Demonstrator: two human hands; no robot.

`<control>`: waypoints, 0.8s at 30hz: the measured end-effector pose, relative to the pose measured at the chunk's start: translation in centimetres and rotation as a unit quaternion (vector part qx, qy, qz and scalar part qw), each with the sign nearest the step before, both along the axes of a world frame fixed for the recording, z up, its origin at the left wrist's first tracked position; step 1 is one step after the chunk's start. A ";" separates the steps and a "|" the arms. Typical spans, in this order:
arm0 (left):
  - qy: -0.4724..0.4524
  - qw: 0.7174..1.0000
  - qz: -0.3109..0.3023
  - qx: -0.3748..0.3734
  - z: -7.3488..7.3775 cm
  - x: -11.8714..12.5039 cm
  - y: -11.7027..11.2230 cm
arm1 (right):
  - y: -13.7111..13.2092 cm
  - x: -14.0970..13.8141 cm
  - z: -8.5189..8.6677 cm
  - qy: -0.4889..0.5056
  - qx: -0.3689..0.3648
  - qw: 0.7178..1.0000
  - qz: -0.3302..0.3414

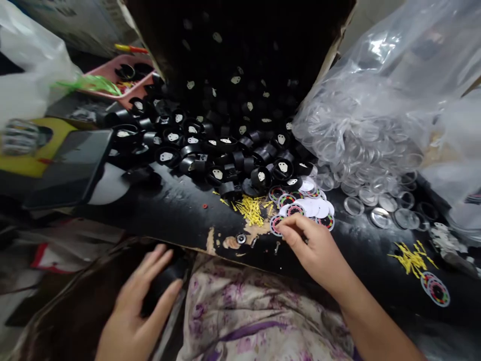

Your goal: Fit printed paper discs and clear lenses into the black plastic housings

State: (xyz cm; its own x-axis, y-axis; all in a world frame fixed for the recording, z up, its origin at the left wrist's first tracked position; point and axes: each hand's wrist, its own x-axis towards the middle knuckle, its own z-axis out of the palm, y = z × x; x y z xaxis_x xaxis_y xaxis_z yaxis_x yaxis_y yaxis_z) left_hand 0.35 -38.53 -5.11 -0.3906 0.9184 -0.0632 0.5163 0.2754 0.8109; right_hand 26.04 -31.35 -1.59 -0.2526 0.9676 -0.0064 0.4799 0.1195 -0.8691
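Observation:
My right hand (311,245) rests on the black table, its fingertips pinched on a round printed dial (277,224) at the edge of a small heap of dials (306,203). My left hand (137,306) is low at the table's front edge, fingers spread around a black round part (165,281) that is partly hidden. A pile of black round housings (218,145) spills from a cardboard box just behind the dials. Small yellow pins (252,209) lie scattered beside the dials.
A clear bag of transparent round covers (368,130) lies at the right, with loose covers (379,210) in front. More yellow pins (411,258) and dials (436,290) lie far right. A phone (71,168) and a pink tray (124,80) are at the left.

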 end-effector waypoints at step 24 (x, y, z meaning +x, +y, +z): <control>-0.645 0.747 -0.056 -0.154 0.4 7.9 4.6 | -0.9 -1.0 -0.3 -0.154 0.172 0.969 0.091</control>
State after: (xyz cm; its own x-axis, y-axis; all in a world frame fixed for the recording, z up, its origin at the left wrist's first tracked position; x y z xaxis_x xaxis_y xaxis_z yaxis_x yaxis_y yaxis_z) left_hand 8.24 -33.92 -4.69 0.2553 0.8053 -0.5351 -0.6049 0.5648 0.5613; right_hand 25.01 -32.22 -1.85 -0.4574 0.8652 0.2054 0.6541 0.4838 -0.5815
